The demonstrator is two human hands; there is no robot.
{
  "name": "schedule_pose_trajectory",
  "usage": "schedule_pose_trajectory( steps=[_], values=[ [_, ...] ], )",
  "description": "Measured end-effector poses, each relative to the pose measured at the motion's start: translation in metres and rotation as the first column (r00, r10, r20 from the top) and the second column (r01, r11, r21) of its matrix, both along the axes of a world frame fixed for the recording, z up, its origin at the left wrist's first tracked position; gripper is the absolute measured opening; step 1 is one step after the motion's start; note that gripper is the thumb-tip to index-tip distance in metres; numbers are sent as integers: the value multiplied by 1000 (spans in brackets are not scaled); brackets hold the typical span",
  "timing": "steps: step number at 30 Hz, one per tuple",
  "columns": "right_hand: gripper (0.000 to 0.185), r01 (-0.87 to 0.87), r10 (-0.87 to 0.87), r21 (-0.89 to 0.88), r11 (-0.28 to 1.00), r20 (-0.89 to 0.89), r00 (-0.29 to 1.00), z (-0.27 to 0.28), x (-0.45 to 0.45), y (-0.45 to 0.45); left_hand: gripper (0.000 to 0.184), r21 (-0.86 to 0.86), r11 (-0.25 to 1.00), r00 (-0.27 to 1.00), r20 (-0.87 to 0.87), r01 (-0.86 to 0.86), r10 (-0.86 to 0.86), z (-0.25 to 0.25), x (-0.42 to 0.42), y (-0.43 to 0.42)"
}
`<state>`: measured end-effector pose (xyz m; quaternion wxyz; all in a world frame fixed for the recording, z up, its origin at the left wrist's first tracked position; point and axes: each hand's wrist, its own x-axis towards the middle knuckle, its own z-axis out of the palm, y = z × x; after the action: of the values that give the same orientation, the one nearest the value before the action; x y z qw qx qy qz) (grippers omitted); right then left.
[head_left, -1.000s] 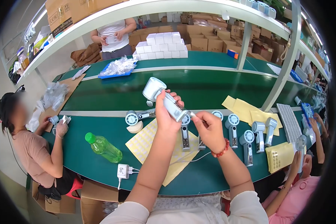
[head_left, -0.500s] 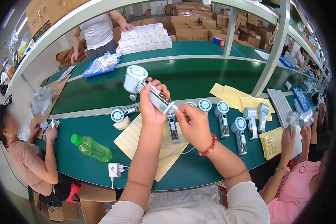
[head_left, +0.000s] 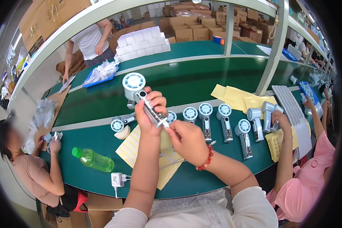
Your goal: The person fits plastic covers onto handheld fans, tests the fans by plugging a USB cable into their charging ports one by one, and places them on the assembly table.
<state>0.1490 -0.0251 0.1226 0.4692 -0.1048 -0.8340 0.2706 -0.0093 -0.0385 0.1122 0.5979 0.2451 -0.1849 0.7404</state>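
Note:
My left hand (head_left: 150, 114) is wrapped round the handle of a light blue handheld fan (head_left: 134, 82), its round head tilted up and away from me. Inner parts show along the handle. At the handle's bottom end, my right hand (head_left: 190, 140) pinches the white plug (head_left: 166, 124) of a cable against the base; whether it is fully seated I cannot tell. Under my wrists lies a yellow sticker sheet (head_left: 128, 149), partly hidden. Several similar fans (head_left: 227, 127) lie in a row just right of my hands.
A green bottle (head_left: 93, 159) and a white charger (head_left: 117, 179) are on my left. Yellow sheets (head_left: 231, 98) and a grey tray (head_left: 286, 104) lie right. A metal post (head_left: 271, 57) rises beyond. Co-workers sit either side; one reaches toward a fan (head_left: 268, 112).
Both hands and the fan have shifted slightly left and down in view. The right-hand co-worker's hand has moved to a fan on the table. The person opposite has taken a hand off the white boxes.

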Motion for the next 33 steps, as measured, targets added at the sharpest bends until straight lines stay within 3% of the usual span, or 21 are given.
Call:
schedule_pose_trajectory(
  steps=[11, 22, 27, 30, 31, 32, 33],
  values=[
    [11, -32, 33, 66, 997, -18, 999, -12, -7, -7, 36, 111, 988, 992, -63, 112, -105, -4, -8, -5],
    [12, -56, 57, 70, 996, -8, 998, -13, -9, -1, 34, 120, 992, 998, -41, 46, -42, -3, -9, -5],
    [13, -99, 99, 106, 989, 5, 995, -20, -13, -1, 38, 186, 982, 991, -127, -24, 48, -1, -15, -14],
    [14, -102, 101, 135, 986, 13, 995, -23, -17, 5, 48, -1, 948, 904, -301, -319, 304, 10, -10, -21],
    [14, -95, 92, 145, 985, 26, 995, -25, -16, 8, 62, -45, 877, 789, -460, -478, 407, 8, -13, -22],
    [14, -79, 76, 136, 988, 31, 997, -29, -17, 11, 65, -38, 849, 731, -532, -526, 429, 0, -25, -21],
    [14, -58, 54, 126, 990, 33, 998, -34, -21, 15, 60, -137, 661, 542, -703, -738, 460, 7, -21, -28]
  ],
)
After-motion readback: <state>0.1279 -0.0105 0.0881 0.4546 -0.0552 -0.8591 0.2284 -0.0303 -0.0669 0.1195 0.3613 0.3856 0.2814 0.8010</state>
